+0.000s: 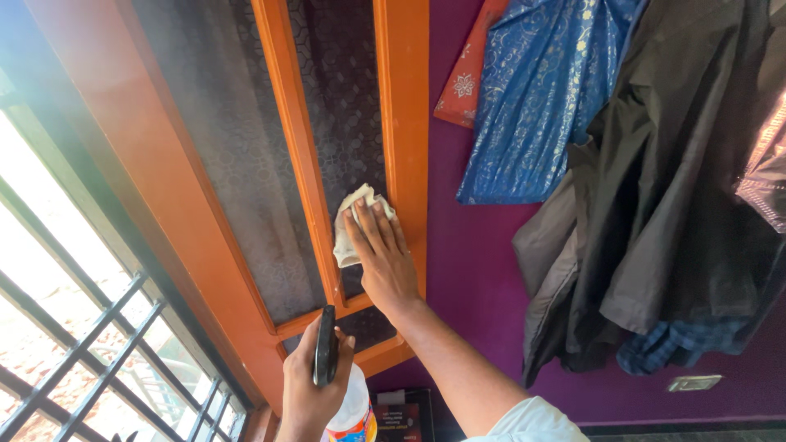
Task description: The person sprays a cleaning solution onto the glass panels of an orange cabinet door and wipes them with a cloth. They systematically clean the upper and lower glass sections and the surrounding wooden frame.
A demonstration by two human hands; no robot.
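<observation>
My right hand (381,250) presses a crumpled white cloth (350,225) flat against a dark patterned glass pane (340,106) of an orange wooden window frame (403,98), fingers spread over the cloth. My left hand (309,393) is lower down, gripping a spray bottle (348,409) with a black trigger head and a white body. The bottle's lower part is cut off by the bottom edge of the view.
Dark metal window bars (90,344) with bright daylight fill the left. On the purple wall (471,270) to the right hang a blue patterned cloth (540,90), a red cloth (471,69) and dark garments (671,180). A wall switch plate (693,382) sits low right.
</observation>
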